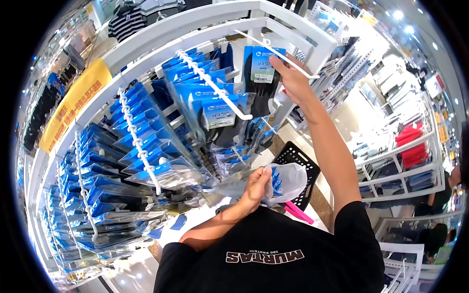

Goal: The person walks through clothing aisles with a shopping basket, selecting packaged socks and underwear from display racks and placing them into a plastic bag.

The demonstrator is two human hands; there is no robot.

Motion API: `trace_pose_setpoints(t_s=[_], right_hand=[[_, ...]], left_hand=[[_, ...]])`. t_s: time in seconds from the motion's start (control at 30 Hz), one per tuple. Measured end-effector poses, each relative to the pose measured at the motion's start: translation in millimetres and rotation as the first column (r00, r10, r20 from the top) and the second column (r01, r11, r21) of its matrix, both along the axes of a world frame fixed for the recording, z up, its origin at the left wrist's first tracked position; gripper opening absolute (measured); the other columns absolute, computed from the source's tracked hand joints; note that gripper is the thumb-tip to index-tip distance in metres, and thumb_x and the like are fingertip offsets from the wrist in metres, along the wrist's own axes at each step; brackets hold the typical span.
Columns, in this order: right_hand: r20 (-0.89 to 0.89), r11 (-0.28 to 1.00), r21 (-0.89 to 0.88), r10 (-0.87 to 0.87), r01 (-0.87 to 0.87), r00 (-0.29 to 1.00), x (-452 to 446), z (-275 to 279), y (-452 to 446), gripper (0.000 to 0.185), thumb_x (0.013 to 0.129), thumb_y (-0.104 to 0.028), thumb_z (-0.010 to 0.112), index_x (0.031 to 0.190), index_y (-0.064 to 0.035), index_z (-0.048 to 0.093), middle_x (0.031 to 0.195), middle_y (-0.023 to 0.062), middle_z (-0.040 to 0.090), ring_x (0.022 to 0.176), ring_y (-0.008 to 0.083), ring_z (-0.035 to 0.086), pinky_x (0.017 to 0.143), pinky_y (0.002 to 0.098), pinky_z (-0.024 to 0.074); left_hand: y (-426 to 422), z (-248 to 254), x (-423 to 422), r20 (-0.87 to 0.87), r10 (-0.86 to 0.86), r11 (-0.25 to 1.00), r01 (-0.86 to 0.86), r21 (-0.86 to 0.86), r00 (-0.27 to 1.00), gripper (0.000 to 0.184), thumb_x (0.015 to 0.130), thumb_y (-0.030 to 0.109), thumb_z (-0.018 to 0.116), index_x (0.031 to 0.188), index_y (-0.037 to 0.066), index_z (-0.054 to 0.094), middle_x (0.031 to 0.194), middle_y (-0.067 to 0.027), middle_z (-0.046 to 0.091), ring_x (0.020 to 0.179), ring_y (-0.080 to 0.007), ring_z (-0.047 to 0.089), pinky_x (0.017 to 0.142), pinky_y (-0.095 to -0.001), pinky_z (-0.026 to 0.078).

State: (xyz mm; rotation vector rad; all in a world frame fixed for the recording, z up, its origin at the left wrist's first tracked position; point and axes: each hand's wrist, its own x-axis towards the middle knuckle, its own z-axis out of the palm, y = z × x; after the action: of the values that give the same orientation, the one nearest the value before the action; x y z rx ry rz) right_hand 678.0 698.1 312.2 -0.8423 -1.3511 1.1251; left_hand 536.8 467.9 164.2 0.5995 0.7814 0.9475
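My right hand (292, 80) reaches up to a long white display hook. Its thumb and fingers pinch the right edge of a packet (264, 73) with a blue card, a white price label and a dark item inside. The packet hangs upright close by the hook; whether its hole is on the hook I cannot tell. Low in front of my chest, my left hand (256, 188) is closed on a clear plastic bag (292, 181). Small blue pieces show inside the bag, which bulges to the right of my fingers.
A white rack (195, 36) carries rows of similar blue-carded packets (220, 115) on protruding hooks (139, 141). A black perforated basket (298, 168) with pink handles (299, 213) stands below my hands. Shelves of folded clothes (410, 141) are on the right, with a yellow sign (78, 105) at left.
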Motion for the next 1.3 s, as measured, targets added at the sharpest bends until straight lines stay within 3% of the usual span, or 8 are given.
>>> trace_pose_setpoints(t_s=[0.23,0.4,0.53,0.67,0.77,0.83,1.17,1.3], right_hand=[[0.118,0.997,-0.078,-0.014,0.024,0.993,-33,-6,50,0.042,0.090,-0.032,0.070,0.116,0.0000,0.064,0.105,0.0035,0.065,0.097,0.0101,0.054,0.086,0.0265,0.0426],[0.250,0.994,-0.034,-0.095,0.107,0.964,-33,-4,27,0.062,0.091,-0.033,0.068,0.138,0.0001,0.046,0.132,0.0116,0.054,0.117,0.0188,0.054,0.097,0.0364,0.0453],[0.462,0.857,0.418,-0.487,0.303,0.741,-9,-32,-14,0.058,0.090,-0.032,0.068,0.133,0.0029,0.049,0.128,0.0134,0.058,0.116,0.0219,0.057,0.096,0.0334,0.0466],[0.341,0.985,-0.058,-0.134,0.163,0.930,29,-50,-121,0.035,0.092,-0.025,0.066,0.109,0.0051,0.064,0.105,0.0123,0.069,0.097,0.0182,0.066,0.086,0.0299,0.0514],[0.170,0.893,-0.395,0.302,-0.216,0.938,69,-83,-194,0.027,0.094,-0.020,0.064,0.096,0.0058,0.069,0.088,0.0095,0.072,0.083,0.0151,0.069,0.080,0.0285,0.0534],[0.215,0.818,-0.545,0.347,-0.183,0.913,76,-111,-225,0.021,0.092,-0.015,0.065,0.097,0.0045,0.069,0.090,0.0091,0.070,0.083,0.0139,0.065,0.079,0.0292,0.0519],[0.859,0.919,-0.352,0.242,0.177,0.452,42,-194,-266,0.034,0.079,-0.032,0.067,0.102,-0.0070,0.071,0.099,0.0151,0.069,0.092,0.0354,0.065,0.081,0.0454,0.0503],[0.797,0.963,-0.214,0.073,0.167,0.600,47,-177,-267,0.028,0.081,-0.029,0.066,0.096,-0.0057,0.069,0.096,0.0113,0.068,0.087,0.0346,0.063,0.075,0.0420,0.0502]], left_hand=[[-2,-8,-10,-0.131,0.023,1.000,-0.023,-0.004,0.991,0.031,0.098,0.032,0.053,0.077,0.010,0.053,0.062,0.0029,0.047,0.051,-0.0077,0.041,0.047,-0.0248,0.032],[1,-13,-8,-0.172,0.021,1.000,-0.021,0.001,0.985,0.031,0.098,0.033,0.054,0.077,0.010,0.050,0.060,0.0029,0.044,0.048,-0.0088,0.040,0.044,-0.0256,0.031],[10,-6,2,-0.138,0.054,0.993,-0.068,-0.099,0.989,0.029,0.100,0.029,0.051,0.076,0.013,0.051,0.064,0.0059,0.046,0.054,-0.0052,0.039,0.048,-0.0232,0.032],[12,-14,-1,-0.094,-0.005,0.998,-0.001,-0.065,0.996,0.026,0.101,0.029,0.050,0.080,0.013,0.051,0.059,0.0054,0.043,0.045,-0.0061,0.037,0.040,-0.0238,0.029],[15,-7,0,-0.076,-0.004,0.989,-0.007,-0.149,0.997,0.029,0.101,0.032,0.050,0.077,0.014,0.049,0.058,0.0058,0.041,0.044,-0.0059,0.035,0.039,-0.0232,0.027],[17,-19,-4,-0.036,-0.056,0.991,0.051,-0.127,0.998,0.022,0.101,0.030,0.050,0.084,0.016,0.052,0.063,0.0068,0.044,0.047,-0.0052,0.038,0.042,-0.0231,0.030],[15,-24,12,-0.035,-0.128,0.988,0.124,-0.096,0.991,0.027,0.103,0.030,0.047,0.080,0.016,0.047,0.059,0.0053,0.040,0.046,-0.0073,0.036,0.042,-0.0247,0.028],[16,-28,7,-0.046,-0.085,0.990,0.079,-0.115,0.995,0.025,0.102,0.029,0.048,0.081,0.016,0.048,0.060,0.0053,0.042,0.047,-0.0070,0.037,0.043,-0.0245,0.029]])
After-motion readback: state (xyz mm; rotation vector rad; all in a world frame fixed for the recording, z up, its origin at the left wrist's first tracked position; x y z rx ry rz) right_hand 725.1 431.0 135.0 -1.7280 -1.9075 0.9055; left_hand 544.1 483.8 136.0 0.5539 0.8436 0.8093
